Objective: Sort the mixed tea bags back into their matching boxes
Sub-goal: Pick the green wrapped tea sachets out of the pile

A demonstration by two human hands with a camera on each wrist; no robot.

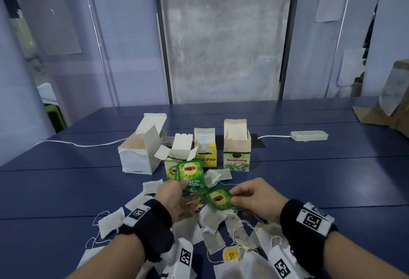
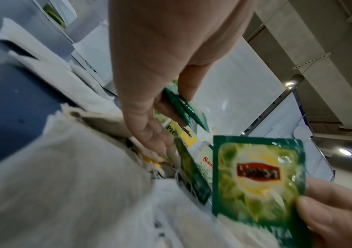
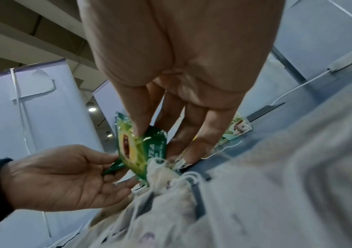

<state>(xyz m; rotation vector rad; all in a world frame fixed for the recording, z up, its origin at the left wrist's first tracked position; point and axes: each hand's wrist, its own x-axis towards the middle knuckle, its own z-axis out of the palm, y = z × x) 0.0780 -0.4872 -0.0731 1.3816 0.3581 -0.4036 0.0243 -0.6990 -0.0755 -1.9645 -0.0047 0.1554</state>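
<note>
Our left hand (image 1: 174,192) holds a small stack of green tea sachets (image 1: 190,175) in its grip just in front of the open green tea box (image 1: 174,163). Our right hand (image 1: 254,196) pinches another green sachet (image 1: 219,199) above the loose pile on the desk (image 1: 66,190). We should square it onto the stack, logos aligned, before boxing.
</note>
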